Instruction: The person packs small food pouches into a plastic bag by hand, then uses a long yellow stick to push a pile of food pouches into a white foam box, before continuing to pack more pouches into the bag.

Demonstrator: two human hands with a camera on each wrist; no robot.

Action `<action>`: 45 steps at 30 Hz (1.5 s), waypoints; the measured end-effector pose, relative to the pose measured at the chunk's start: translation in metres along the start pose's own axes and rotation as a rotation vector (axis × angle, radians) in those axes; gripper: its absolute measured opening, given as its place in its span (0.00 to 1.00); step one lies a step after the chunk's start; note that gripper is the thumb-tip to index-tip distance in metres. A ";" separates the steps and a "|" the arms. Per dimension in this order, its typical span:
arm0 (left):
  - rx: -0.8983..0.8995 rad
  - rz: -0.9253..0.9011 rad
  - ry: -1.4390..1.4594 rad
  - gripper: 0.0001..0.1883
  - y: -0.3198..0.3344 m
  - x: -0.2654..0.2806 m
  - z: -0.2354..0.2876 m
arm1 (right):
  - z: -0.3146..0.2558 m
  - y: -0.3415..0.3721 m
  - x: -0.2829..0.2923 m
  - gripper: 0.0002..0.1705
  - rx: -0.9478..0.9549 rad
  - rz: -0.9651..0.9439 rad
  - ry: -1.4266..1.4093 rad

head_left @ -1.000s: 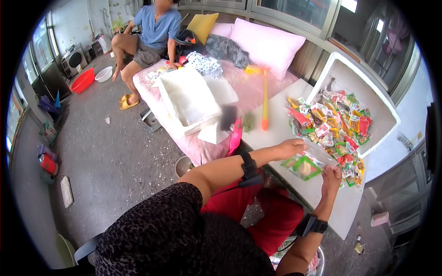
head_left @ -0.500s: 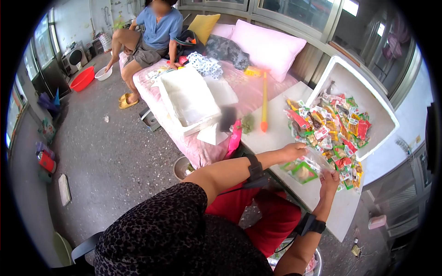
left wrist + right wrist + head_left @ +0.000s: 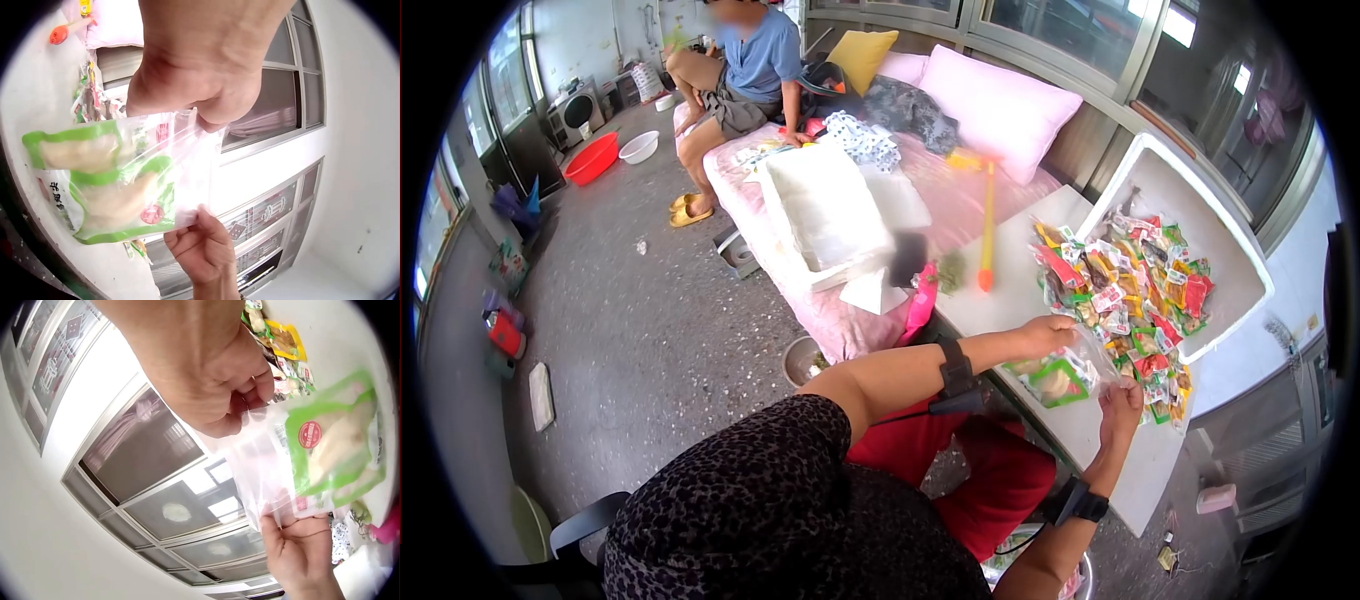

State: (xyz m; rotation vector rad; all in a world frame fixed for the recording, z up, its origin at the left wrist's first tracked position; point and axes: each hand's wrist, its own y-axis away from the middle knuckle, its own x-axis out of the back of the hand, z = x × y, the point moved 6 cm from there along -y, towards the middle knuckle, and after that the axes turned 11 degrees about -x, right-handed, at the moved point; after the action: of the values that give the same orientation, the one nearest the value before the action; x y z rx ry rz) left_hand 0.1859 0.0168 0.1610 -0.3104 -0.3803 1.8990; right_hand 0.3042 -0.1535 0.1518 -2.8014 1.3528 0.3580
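Between the two hands hangs a clear plastic bag [image 3: 194,169] with green-edged packets [image 3: 125,200] of pale food inside. The left hand [image 3: 1048,336] pinches one upper corner of the bag, and the right hand [image 3: 1121,408] pinches the other. In the right wrist view the right hand [image 3: 212,375] has its fingers curled on the bag's edge, while the left hand [image 3: 300,550] holds the opposite side with its thumb. Just beyond the bag, a heap of small colourful packets [image 3: 1140,290] spills from a white foam box [image 3: 1250,240] onto the white table [image 3: 1015,235].
A yellow stick with an orange end [image 3: 987,240] and some greens [image 3: 950,272] lie on the table. Left of it, a white foam tray [image 3: 800,215] rests on a pink bed [image 3: 735,190], where another person [image 3: 762,60] sits. A metal bowl [image 3: 800,360] stands on the floor.
The head view has shifted slightly, so the scene sits a little further right and lower. Both hands still hold the bag. The seated person's arm has drawn back from near the white basin.
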 end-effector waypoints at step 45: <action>0.238 -0.268 -0.120 0.15 0.078 -0.010 -0.012 | -0.072 0.160 0.104 0.08 0.053 0.160 1.012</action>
State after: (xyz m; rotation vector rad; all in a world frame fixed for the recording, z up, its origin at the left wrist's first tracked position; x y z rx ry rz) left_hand 0.1275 -0.0167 0.1191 0.0140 -0.2581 1.6812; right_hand 0.2575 -0.3413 0.2149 -2.8792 1.6166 -1.2359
